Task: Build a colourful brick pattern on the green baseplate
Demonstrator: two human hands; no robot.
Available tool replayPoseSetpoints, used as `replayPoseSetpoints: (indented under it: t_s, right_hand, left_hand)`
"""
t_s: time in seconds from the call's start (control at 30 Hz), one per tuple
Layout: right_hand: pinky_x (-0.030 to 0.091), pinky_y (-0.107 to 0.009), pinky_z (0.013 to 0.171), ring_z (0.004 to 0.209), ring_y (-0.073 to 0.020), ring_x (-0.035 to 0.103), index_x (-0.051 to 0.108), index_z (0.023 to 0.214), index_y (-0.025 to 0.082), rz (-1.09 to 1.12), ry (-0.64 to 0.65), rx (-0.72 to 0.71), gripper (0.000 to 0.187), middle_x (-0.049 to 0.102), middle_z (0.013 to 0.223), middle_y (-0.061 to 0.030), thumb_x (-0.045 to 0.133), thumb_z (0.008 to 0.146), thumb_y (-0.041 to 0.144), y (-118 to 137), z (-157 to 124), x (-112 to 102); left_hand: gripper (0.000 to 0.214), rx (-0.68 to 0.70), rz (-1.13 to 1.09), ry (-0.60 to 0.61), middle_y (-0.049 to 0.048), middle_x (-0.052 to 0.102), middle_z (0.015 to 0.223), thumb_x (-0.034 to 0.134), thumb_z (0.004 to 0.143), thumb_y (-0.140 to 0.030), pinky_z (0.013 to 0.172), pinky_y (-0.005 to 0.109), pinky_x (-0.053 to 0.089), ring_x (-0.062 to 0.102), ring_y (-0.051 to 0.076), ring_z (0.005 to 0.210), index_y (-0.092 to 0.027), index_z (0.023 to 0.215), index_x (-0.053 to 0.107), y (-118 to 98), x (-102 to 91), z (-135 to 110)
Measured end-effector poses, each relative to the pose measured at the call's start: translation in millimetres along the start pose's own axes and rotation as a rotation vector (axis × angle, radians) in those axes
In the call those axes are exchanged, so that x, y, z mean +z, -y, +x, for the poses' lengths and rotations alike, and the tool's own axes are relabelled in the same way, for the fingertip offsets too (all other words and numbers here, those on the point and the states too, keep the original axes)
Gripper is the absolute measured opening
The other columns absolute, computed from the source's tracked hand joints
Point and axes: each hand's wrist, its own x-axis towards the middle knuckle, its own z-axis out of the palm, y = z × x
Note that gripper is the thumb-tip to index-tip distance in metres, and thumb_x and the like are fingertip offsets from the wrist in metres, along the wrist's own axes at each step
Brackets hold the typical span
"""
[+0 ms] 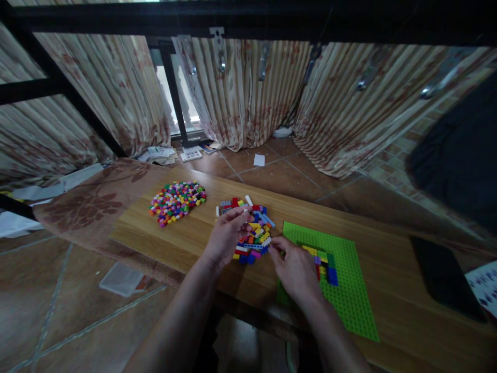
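My left hand [228, 233] is over the left part of a pile of mixed toy bricks [254, 230], thumb and fingers pinched together. A small whitish bit shows at its fingertips, too small to name. At the pile's right edge, my right hand [297, 267] has its thumb and forefinger closed at the end of a white toy brick [266, 241]. Under and beside that hand lies a green baseplate [355, 290]. Yellow, blue, green, red and purple bricks [331, 269] sit joined on it, partly hidden by the hand.
A heap of small colourful bricks [178, 202] lies at the left on the wooden table [384, 259]. To the right are a black flat object [444, 274] and a patterned sheet [483, 285]. A clear plastic container [121, 280] is on the tiled floor.
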Motion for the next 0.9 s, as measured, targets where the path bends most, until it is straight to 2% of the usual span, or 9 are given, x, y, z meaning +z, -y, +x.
replayPoseSetpoints:
  t_s: [0.23,0.4,0.6,0.77,0.9]
  right_hand:
    - [0.048,-0.033,0.075,0.083,-0.022,0.069,0.066,0.104,0.021,0.057,-0.026,-0.063,0.023,0.074,0.095,-0.0055,0.049,0.089,0.019,3,-2,2]
    - [0.05,-0.033,0.078,0.084,-0.0212,0.069,0.068,0.103,0.021,0.142,-0.127,-0.064,0.024,0.074,0.096,-0.005,0.049,0.089,0.02,6,-4,-4]
    - [0.052,-0.032,0.078,0.085,-0.0182,0.068,0.069,0.1,0.02,0.429,-0.39,-0.067,0.022,0.074,0.096,-0.0053,0.055,0.087,0.029,-16,-2,-25]
    - [0.052,-0.032,0.068,0.071,-0.017,0.067,0.071,0.094,0.019,0.62,-0.646,0.096,0.021,0.074,0.087,-0.0045,0.062,0.081,0.033,-41,-1,-48]
    - [0.049,-0.028,0.059,0.06,-0.0133,0.061,0.072,0.091,0.017,0.668,-0.764,0.173,0.021,0.072,0.078,-0.0036,0.066,0.078,0.031,-54,-3,-65]
  left_hand:
    - [0.039,0.031,0.046,0.029,-0.0004,0.066,0.072,0.081,0.063,-0.029,0.052,0.016,0.043,0.055,0.005,0.055,-0.013,0.096,0.069,-1,2.0,-1]
    - [0.039,-0.006,0.178,0.107,0.0017,0.069,0.075,0.08,0.064,-0.031,0.056,0.02,0.047,0.059,0.008,0.058,-0.013,0.097,0.07,5,8.6,-5]
    - [0.035,-0.078,0.349,0.241,-0.0003,0.064,0.065,0.075,0.071,-0.034,0.054,0.021,0.045,0.059,0.01,0.056,-0.014,0.099,0.07,20,23.0,-13]
    - [0.031,-0.049,0.347,0.325,-0.0014,0.062,0.065,0.076,0.068,-0.031,0.055,0.021,0.042,0.056,0.008,0.057,-0.013,0.093,0.07,29,33.6,-13]
    - [0.031,-0.048,0.329,0.353,-0.0013,0.062,0.066,0.077,0.067,-0.03,0.057,0.022,0.043,0.055,0.009,0.058,-0.012,0.091,0.069,34,37.4,-10]
